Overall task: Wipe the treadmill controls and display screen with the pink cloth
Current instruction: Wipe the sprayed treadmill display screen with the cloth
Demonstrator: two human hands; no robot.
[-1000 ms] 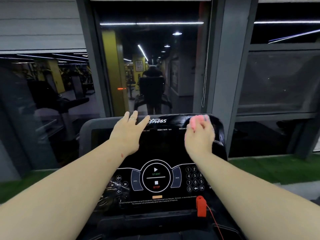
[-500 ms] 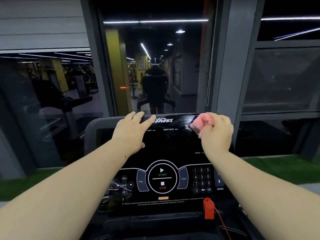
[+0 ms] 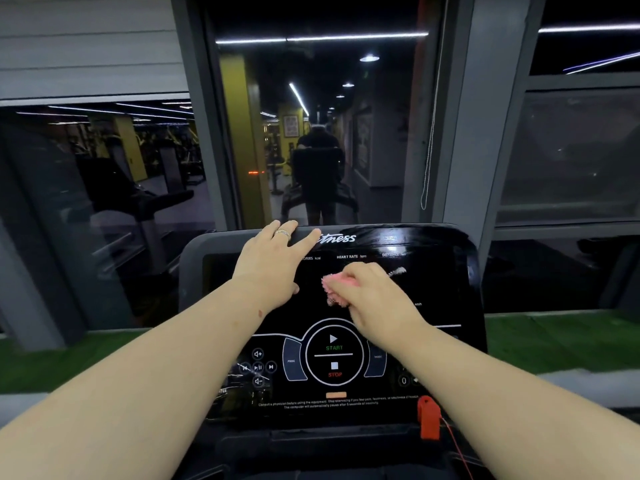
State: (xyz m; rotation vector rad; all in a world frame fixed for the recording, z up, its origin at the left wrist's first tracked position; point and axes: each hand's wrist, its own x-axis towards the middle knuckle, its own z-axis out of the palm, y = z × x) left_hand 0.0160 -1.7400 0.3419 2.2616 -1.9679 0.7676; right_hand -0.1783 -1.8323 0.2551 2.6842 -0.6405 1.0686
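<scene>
The black treadmill console (image 3: 433,289) fills the lower middle of the head view, with a dark display screen above and a round START/STOP control panel (image 3: 334,356) below. My right hand (image 3: 374,296) grips the bunched pink cloth (image 3: 334,287) and presses it on the middle of the display screen. My left hand (image 3: 273,265) lies flat on the upper left of the console, fingers straight and reaching its top edge, a ring on one finger. My right forearm hides the number keypad on the right.
A red safety key (image 3: 428,419) with a thin red cord clips to the console's lower right. A large window (image 3: 311,133) stands just behind the console, with grey frames on both sides. Green turf (image 3: 554,341) lies below the window.
My right hand has carried the pink cloth from the console's top right corner down and left to the middle of the screen. My left hand has stayed flat on the upper left.
</scene>
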